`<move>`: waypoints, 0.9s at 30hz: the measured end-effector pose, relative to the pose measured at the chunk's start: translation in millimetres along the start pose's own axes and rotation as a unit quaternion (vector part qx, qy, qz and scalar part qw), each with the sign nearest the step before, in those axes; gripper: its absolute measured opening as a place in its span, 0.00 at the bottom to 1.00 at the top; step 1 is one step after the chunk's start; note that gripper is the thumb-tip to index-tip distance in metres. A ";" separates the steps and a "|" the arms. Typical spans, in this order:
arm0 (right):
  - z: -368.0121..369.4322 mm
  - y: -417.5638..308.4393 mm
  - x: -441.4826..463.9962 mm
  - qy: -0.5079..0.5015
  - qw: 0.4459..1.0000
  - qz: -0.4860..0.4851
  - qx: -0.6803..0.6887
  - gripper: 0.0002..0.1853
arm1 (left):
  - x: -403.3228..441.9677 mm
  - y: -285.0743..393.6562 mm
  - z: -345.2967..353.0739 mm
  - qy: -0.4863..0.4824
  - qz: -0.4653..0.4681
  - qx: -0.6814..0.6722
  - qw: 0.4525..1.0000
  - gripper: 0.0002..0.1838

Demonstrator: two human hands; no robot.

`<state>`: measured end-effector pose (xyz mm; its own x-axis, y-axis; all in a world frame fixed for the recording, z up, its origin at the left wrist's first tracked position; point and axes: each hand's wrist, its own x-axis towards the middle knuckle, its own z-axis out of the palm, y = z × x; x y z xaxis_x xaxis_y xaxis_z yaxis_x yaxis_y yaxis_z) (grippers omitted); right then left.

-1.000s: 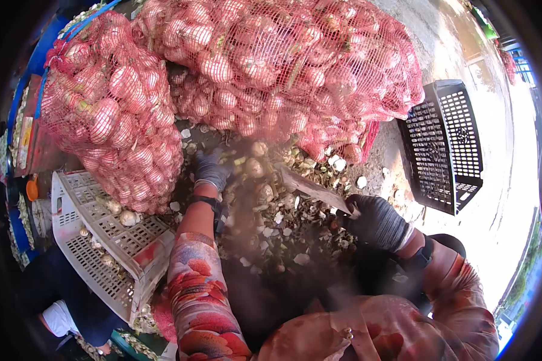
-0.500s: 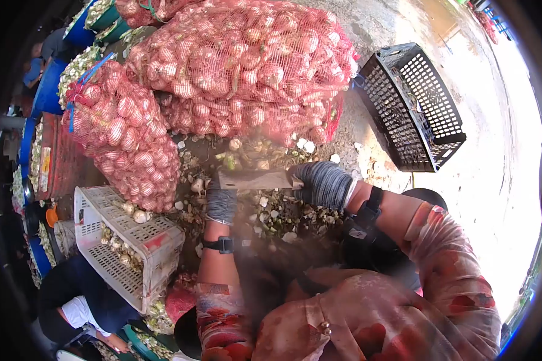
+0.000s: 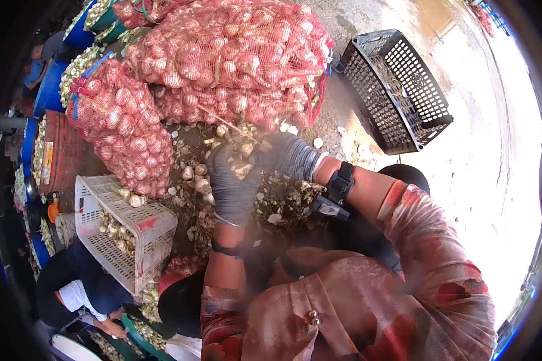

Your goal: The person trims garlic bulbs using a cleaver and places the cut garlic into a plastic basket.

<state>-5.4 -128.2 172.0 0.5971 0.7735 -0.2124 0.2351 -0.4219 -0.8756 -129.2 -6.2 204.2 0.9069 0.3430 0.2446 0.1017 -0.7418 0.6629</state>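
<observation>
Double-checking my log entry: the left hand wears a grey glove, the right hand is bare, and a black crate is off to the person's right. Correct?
No: the right hand is not bare; the head view shows it gloved in grey too. The left hand is gloved in grey, and the black crate is off to the person's right.

"How many gloved hands?"
"Two: a left hand (image 3: 232, 191) and a right hand (image 3: 290, 157)."
"Blades?"
"One blade (image 3: 235, 127)."
"Crates?"
"Two: one white crate (image 3: 155, 242), one black crate (image 3: 415, 84)."
"Mesh sacks?"
"Four red mesh sacks (image 3: 117, 120) show plainly; I can't tell whether the mesh patch (image 3: 177, 271) low down makes five."
"Garlic bulbs?"
"Loose and bagged, the garlic bulbs (image 3: 188, 172) are too many to count."
"Other people?"
"At least two other people (image 3: 78, 292)."
</observation>
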 end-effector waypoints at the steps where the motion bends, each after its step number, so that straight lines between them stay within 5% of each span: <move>1: 0.1 7.1 6.0 -0.010 1.000 -0.015 0.023 0.26 | -3.0 7.2 1.8 0.056 -0.100 -0.228 0.967 0.30; 2: 1.8 13.5 11.1 -0.019 0.998 -0.033 0.046 0.25 | -3.9 9.2 0.9 0.112 -0.190 -0.441 0.870 0.32; 3: -0.2 7.4 7.8 -0.024 0.998 -0.038 0.046 0.25 | -3.4 4.0 -1.8 0.118 -0.189 -0.437 0.871 0.32; 5: -7.1 -21.4 -13.6 -0.048 0.922 0.209 0.322 0.22 | -8.9 -15.1 2.8 0.023 -0.199 -0.484 0.852 0.31; 7: -4.0 -30.4 -20.6 -0.052 0.915 0.215 0.337 0.21 | -12.4 -24.6 9.9 -0.016 -0.191 -0.498 0.846 0.29; 9: 14.4 0.6 -13.6 -0.065 0.937 0.170 0.297 0.25 | -13.3 -25.7 10.3 -0.033 -0.158 -0.513 0.843 0.27; 11: 11.8 12.7 -8.9 -0.039 0.997 0.002 0.073 0.24 | -13.0 -21.6 5.1 -0.024 -0.146 -0.540 0.829 0.27; 13: -12.9 -23.8 -27.1 0.057 0.992 -0.054 -0.101 0.19 | -14.6 -22.4 -0.4 -0.011 -0.148 -0.561 0.814 0.26; 15: -29.6 -51.4 -41.2 0.002 0.990 -0.066 -0.126 0.13 | -13.6 -28.5 -8.5 -0.045 -0.234 -0.451 0.860 0.26; 17: -29.3 -59.1 -50.0 -0.045 0.966 -0.145 -0.211 0.12 | -19.9 -33.0 -9.3 -0.043 -0.202 -0.424 0.882 0.26; 27: -1.4 -36.9 -44.4 -0.076 0.945 -0.161 -0.273 0.13 | -29.2 -41.5 -7.2 0.017 -0.113 -0.403 0.908 0.32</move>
<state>-39.5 -147.7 214.3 0.3197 0.9450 -0.0695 0.7712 -0.3021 -0.5603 -162.9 18.7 174.7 0.8857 0.4616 0.0494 -0.0596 0.0074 0.9982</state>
